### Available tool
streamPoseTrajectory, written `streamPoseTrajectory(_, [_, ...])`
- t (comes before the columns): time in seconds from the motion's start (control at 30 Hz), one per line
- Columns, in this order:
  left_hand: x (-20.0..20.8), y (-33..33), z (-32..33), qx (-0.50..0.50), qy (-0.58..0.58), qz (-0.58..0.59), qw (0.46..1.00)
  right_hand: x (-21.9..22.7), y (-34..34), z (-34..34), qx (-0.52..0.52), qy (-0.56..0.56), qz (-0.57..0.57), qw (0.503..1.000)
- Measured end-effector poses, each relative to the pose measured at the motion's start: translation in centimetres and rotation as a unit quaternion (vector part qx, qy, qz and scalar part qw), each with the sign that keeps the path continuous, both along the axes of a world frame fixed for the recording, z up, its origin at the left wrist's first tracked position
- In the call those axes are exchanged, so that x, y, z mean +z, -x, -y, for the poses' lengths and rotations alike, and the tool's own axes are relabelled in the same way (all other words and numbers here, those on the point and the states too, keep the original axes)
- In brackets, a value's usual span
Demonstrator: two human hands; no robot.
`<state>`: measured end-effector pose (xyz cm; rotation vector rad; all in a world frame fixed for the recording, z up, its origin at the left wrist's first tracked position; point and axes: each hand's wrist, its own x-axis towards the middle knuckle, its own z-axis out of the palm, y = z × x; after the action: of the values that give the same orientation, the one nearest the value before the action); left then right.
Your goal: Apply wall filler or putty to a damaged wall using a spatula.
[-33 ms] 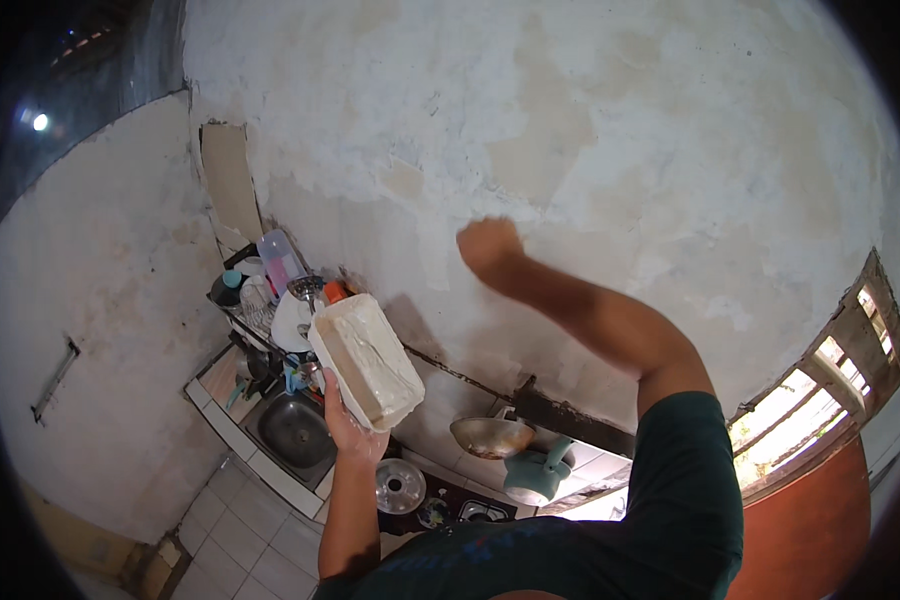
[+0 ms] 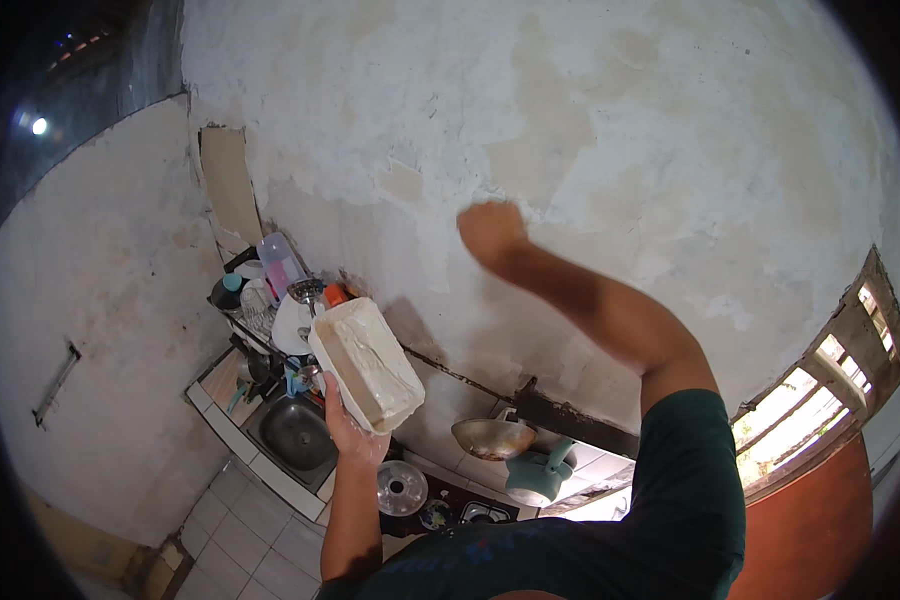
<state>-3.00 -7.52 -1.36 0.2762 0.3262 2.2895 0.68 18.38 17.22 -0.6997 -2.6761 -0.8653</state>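
Note:
My left hand point(image 2: 355, 438) holds up a rectangular whitish tub point(image 2: 343, 350) by its near end, thumb along its side. Pale, wet-looking paste point(image 2: 378, 365) coats the inside of the tub. On the patchy plastered wall point(image 2: 610, 120), my right hand point(image 2: 494, 235) is closed in a fist with the arm bent. Whatever those fingers grip, if anything, is hidden behind the hand. White smears and tan patches mark the wall around it.
Below left is a metal sink point(image 2: 295, 432) beside a crowded dish rack point(image 2: 260, 305). A wok point(image 2: 493, 438) and a green pot point(image 2: 536, 477) hang at the wall, above a stove with a round lid point(image 2: 402, 488). A slatted window point(image 2: 800, 400) lies right.
My right hand has shifted slightly upward along the wall. The left hand and tub stay almost in place.

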Motion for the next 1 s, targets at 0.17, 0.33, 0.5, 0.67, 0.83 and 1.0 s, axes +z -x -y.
streamPoseTrajectory(0.17, [-0.2, -0.3, -0.6, -0.020, -0.028, -0.003, 0.999, 9.6, -0.9, -2.0, 0.045, -0.136, -0.216, 0.966])
streamPoseTrajectory(0.33, [0.0, 0.1, -1.4, -0.034, -0.024, 0.002, 0.999, 0.7, -0.5, -7.0, 0.032, -0.160, -0.146, 0.976])
streamPoseTrajectory(0.5, [-0.3, 0.3, -1.9, -0.038, -0.029, 0.020, 0.999, -13.7, -1.7, -5.4, 0.088, -0.306, -0.041, 0.947])
streamPoseTrajectory(0.67, [-0.9, 0.9, -0.5, -0.011, -0.020, -0.005, 1.000, -8.2, -1.0, -1.2, 0.060, -0.072, -0.013, 0.995])
streamPoseTrajectory(0.83, [-0.5, 0.4, -0.8, -0.011, -0.020, 0.013, 1.000, 0.9, -1.9, -4.3, 0.199, -0.322, -0.192, 0.905])
streamPoseTrajectory(1.0, [-0.9, 0.7, -1.2, -0.019, -0.015, 0.027, 0.999, -9.9, -3.0, -5.4, 0.009, -0.103, -0.036, 0.994])
